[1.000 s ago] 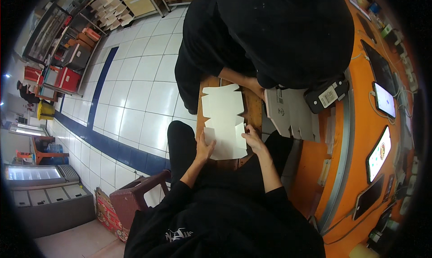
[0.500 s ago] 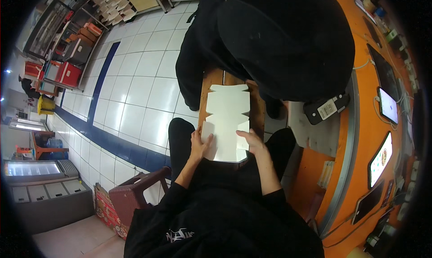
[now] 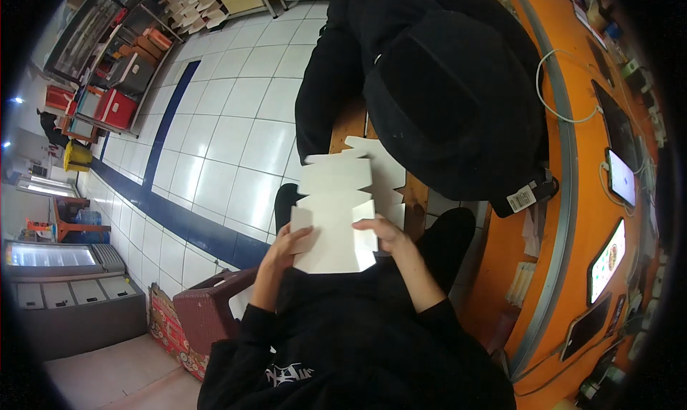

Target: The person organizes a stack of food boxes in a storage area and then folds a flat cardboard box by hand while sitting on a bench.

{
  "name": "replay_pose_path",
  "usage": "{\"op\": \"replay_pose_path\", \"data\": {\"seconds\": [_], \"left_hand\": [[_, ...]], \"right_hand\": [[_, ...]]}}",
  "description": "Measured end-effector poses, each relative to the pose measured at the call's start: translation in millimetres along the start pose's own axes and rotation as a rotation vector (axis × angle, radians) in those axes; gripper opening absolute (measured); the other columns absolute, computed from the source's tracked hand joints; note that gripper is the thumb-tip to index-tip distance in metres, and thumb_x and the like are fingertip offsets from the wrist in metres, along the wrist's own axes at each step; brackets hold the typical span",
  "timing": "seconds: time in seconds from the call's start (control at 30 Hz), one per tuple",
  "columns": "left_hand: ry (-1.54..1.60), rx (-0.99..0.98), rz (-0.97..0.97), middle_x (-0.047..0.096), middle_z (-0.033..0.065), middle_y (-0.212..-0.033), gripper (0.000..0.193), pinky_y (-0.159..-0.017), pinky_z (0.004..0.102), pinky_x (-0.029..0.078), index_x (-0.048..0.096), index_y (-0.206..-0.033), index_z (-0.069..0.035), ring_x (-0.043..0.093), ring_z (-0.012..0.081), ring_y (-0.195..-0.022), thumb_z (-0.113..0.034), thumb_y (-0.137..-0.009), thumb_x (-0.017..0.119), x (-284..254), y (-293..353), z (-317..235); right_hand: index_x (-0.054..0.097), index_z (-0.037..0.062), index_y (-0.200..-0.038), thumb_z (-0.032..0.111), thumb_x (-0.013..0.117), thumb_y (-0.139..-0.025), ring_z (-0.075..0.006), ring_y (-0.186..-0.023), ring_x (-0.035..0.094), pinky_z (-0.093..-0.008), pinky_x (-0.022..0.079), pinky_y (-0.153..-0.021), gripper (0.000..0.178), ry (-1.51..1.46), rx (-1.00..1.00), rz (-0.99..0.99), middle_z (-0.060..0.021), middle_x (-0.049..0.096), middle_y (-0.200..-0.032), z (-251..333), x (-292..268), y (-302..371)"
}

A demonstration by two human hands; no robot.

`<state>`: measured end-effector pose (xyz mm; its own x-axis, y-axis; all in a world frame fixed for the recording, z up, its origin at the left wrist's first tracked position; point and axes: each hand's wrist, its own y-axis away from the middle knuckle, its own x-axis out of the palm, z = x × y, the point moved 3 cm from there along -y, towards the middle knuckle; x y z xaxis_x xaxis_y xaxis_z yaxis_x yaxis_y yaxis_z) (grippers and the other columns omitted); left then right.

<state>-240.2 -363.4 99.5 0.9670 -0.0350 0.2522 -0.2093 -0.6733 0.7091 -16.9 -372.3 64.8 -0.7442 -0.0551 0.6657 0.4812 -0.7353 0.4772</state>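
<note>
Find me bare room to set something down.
White floor tiles lie bare between the wide blue stripe and the co-worker's leg; so does the orange tabletop between its metal edge and lit phones. The wooden bench is crowded by the held carton, a second carton and the bent co-worker.

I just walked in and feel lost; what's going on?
The person's left hand and right hand grip a largely flat white card blank by its left and right sides. A second white blank shows partly behind it, over a wooden surface. Across from them, a co-worker in black leans forward.
</note>
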Motion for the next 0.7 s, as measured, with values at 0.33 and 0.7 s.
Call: {"op": "replay_pose_path", "data": {"seconds": [0.33, 0.7], "left_hand": [[-0.246, 0.831, -0.394, 0.052, 0.0121, -0.106, 0.038, -0.078, 0.0301, 0.045, 0.038, -0.121, 0.0, 0.052, 0.0205, -0.095, -0.008, -0.087, 0.052, -4, 94, -36], [-0.721, 1.095, -0.539, 0.055, 0.0206, -0.096, 0.031, -0.079, 0.0338, 0.043, 0.044, -0.114, 0.007, 0.057, 0.0271, -0.083, -0.005, -0.086, 0.05, 68, 163, -54]], "right_hand": [[0.048, -0.0107, -0.105, 0.015, 0.046, -0.086, -0.0346, -0.087, 0.058, -0.0399, 0.044, -0.076, 0.032, 1.003, -0.698, -0.453, -0.0296, 0.056, -0.095, 7, 131, -37], [0.038, -0.0044, -0.116, 0.052, 0.05, -0.085, -0.0412, -0.094, 0.054, -0.0437, 0.043, -0.078, 0.066, 0.875, -0.932, -0.279, -0.0246, 0.052, -0.104, 44, 191, 3]]}}
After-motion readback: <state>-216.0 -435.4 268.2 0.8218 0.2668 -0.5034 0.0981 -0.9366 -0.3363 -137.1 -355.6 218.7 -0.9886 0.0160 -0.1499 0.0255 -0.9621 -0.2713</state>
